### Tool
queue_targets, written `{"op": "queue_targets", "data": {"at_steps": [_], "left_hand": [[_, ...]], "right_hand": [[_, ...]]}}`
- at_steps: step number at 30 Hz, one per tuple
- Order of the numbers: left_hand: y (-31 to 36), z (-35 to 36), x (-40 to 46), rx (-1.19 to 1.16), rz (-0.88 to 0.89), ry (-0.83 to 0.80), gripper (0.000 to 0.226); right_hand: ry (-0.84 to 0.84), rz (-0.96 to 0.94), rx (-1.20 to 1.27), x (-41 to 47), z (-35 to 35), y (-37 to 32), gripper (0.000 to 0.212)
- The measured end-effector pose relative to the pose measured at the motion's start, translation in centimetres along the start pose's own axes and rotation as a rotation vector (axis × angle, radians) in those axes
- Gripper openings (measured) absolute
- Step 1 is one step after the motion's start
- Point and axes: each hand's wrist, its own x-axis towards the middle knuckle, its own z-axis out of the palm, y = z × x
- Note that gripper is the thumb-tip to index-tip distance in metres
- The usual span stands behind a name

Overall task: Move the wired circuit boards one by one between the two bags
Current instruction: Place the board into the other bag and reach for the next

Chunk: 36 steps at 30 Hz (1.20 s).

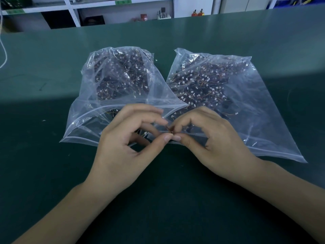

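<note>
While both thumbs are meeting tip to tip at the near middle of the table, the left hand and the right hand are together pinching one small wired board; only a scrap of orange-brown is showing between the fingertips, so its long axis cannot be told. The piece is sitting right over the spot where the open mouths of the two bags are meeting, with neither hand clearly nearer to it. The left bag is lying just to the far left of the pinch, its mouth gaping toward the person; the right bag is lying just to the far right, flatter, its mouth also facing near. Both are holding heaps of dark boards with white plugs. Which bag is receiving the piece I cannot judge. Green tags on the far shelf are carrying writing too blurred to read; the bags are showing no print.
</note>
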Motion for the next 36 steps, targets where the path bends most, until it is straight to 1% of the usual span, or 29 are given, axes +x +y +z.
{"op": "queue_targets", "data": {"at_steps": [3, 7, 16, 27, 36], "left_hand": [[-0.18, -0.33, 0.04, 0.077, 0.022, 0.039, 0.017], [-0.63, -0.46, 0.04, 0.151, 0.029, 0.001, 0.005], [-0.55, -0.61, 0.11, 0.137, 0.054, -0.010, 0.005], [-0.51, -0.44, 0.03, 0.134, 0.050, -0.048, 0.002], [-0.47, -0.40, -0.05, 0.134, 0.027, -0.066, 0.005]], "right_hand": [[0.053, 0.019, 0.002, 0.12, -0.21, -0.09, 0.016], [0.091, 0.013, 0.009, 0.20, -0.30, -0.38, 0.015], [0.135, 0.015, -0.009, 0.16, -0.34, -0.65, 0.016], [0.097, 0.028, -0.031, 0.21, -0.38, -0.55, 0.017], [0.072, 0.039, -0.044, 0.19, -0.40, -0.64, 0.017]]}}
